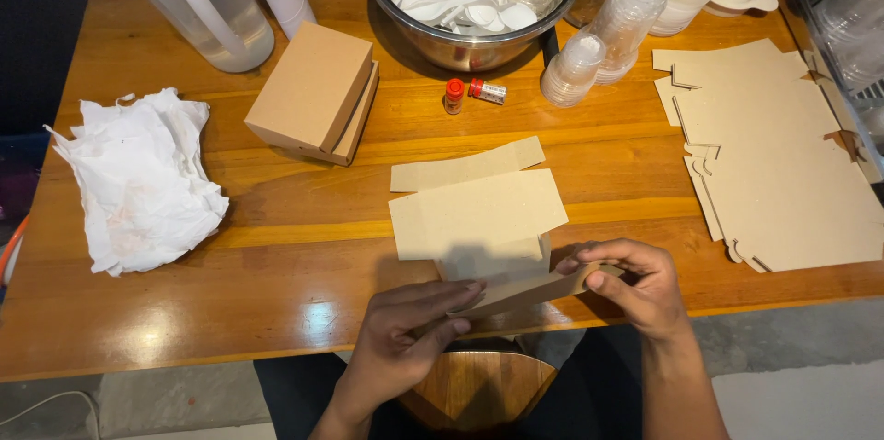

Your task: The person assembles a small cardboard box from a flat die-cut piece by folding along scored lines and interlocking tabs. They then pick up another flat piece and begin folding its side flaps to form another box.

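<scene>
Both hands meet at the near edge of the wooden tabletop (276, 256), working a flat-cut brown cardboard box blank (479, 219) that is partly folded. Seen from the head camera, the left hand (405, 330) lies with fingers pressed together and extended flat against the blank's near flap (525, 291), while the right hand (635, 283) pinches that flap's right end between thumb and curled fingers. The flap's long axis runs left to right, tilting up toward the right hand; the rest of the blank stretches away from the person. Farther off sit two finished boxes (318, 90), crumpled white paper (138, 182), a stack of unfolded blanks (773, 145) and a steel bowl (460, 44) of white plastic spoons.
</scene>
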